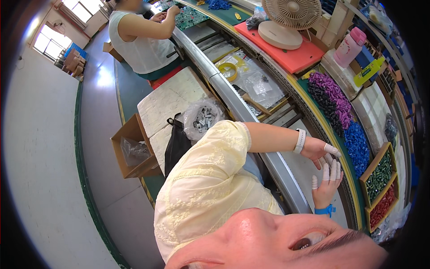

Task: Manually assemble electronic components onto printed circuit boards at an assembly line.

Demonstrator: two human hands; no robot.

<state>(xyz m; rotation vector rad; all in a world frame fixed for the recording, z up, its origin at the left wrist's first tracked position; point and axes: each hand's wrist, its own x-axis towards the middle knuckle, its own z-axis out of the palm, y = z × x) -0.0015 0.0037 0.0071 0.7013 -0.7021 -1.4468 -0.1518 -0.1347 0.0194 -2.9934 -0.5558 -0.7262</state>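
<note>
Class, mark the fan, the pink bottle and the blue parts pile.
fan (291, 12): head view, centre of its grille.
pink bottle (348, 48): head view, its body.
blue parts pile (357, 145): head view, middle of the heap.

- A factory assembly line is shown, built around a long conveyor (251, 121) with a metal rail that curves through the room.
- Beyond the conveyor, heaps of small purple parts (333, 96) and blue parts (358, 143) are piled, and wooden trays of green parts (380, 175) and red parts (383, 206) are set beside them.
- At the conveyor's far end, a second worker (141, 38) is seated at green circuit boards (190, 17).
- On the near side of the conveyor, a cardboard box (132, 145) and a bag of metal pieces (204, 119) are kept.
</note>
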